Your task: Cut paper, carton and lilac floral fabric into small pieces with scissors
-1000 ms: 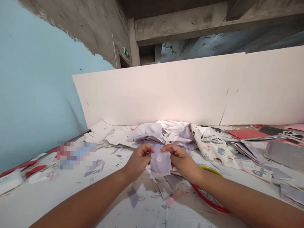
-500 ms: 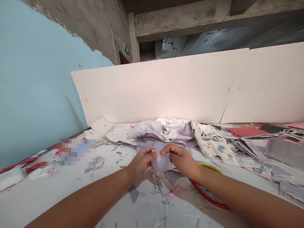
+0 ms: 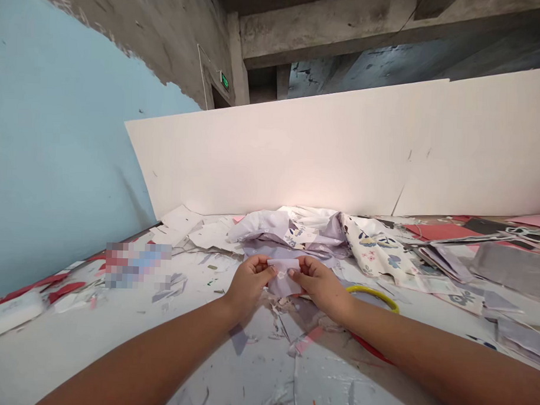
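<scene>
My left grip (image 3: 248, 287) and right grip (image 3: 322, 287) pinch a small lilac fabric scrap (image 3: 282, 282) narrowly, apparently to keep it spread, over the middle of the surface (image 3: 114, 339), just before the crumpled floral cloth (image 3: 290, 236).

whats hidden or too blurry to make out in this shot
From the head view:
Lilac fabric scrap: side edges hidden by the left hand and right hand.
Red and yellow hoop: lower part hidden by the right forearm.
Pixelated patch: blurred out.
Green wall sign: too small to read.
</scene>
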### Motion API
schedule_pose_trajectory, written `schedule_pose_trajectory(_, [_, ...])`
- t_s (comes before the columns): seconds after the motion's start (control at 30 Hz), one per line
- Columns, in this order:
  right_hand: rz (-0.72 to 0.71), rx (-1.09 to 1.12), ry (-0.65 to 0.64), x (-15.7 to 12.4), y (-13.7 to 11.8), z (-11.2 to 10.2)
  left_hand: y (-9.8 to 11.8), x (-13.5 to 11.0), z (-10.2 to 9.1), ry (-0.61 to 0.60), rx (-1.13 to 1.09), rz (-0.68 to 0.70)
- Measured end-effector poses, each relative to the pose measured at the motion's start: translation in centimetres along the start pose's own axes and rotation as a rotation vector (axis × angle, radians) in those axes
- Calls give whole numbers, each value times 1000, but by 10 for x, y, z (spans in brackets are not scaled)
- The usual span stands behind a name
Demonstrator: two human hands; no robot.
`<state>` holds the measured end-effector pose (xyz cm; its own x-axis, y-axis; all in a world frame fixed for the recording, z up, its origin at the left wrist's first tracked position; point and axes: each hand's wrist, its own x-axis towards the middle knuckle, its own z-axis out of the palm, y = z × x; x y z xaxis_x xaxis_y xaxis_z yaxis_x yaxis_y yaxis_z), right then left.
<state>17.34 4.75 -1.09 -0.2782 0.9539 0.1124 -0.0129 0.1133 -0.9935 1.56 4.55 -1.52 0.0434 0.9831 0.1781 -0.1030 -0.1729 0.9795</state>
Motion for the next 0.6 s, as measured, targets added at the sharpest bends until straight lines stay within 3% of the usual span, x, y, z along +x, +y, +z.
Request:
schedule_pose_trajectory(0.33, [-90, -56, 35, -2, 12, 2, -6, -2, 1, -59, 89, -1])
schedule_pose_trajectory(0.47, [-78, -28, 18, -2, 14, 4, -10, -2, -2, -103, 133, 43])
schedule_pose_trajectory(0.6, [-50, 26, 17, 0, 15, 4, -11, -2, -1, -74, 152, 52])
